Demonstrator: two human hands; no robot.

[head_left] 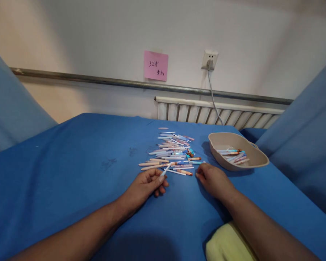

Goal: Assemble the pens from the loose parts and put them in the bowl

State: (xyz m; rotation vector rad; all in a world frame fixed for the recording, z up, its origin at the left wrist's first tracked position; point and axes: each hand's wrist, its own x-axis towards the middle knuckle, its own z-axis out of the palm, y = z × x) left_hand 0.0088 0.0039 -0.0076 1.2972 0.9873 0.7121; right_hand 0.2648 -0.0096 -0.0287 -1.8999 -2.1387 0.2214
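Note:
My left hand (pixel 149 182) pinches a light blue pen barrel (pixel 163 173) between thumb and fingers, and a white refill (pixel 167 167) points up out of it. Just beyond the fingertips lies a spread pile of pen parts (pixel 175 148): white refills, pale blue and peach barrels, and printed barrels with brown or blue ends. My right hand (pixel 213 179) rests at the pile's right edge with its fingers curled together. What those fingers hold, if anything, is hidden. A blue-ended barrel (pixel 196 162) and an orange printed barrel (pixel 185 172) lie close to them.
A beige basin (pixel 256 159) holding several pens (pixel 235 156) stands right of the pile on the blue cloth (pixel 70 174). Below my right forearm is a yellow cloth (pixel 228 244). Behind are a metal rail (pixel 111 82), a radiator (pixel 201 111) and a plugged-in cable (pixel 212 90).

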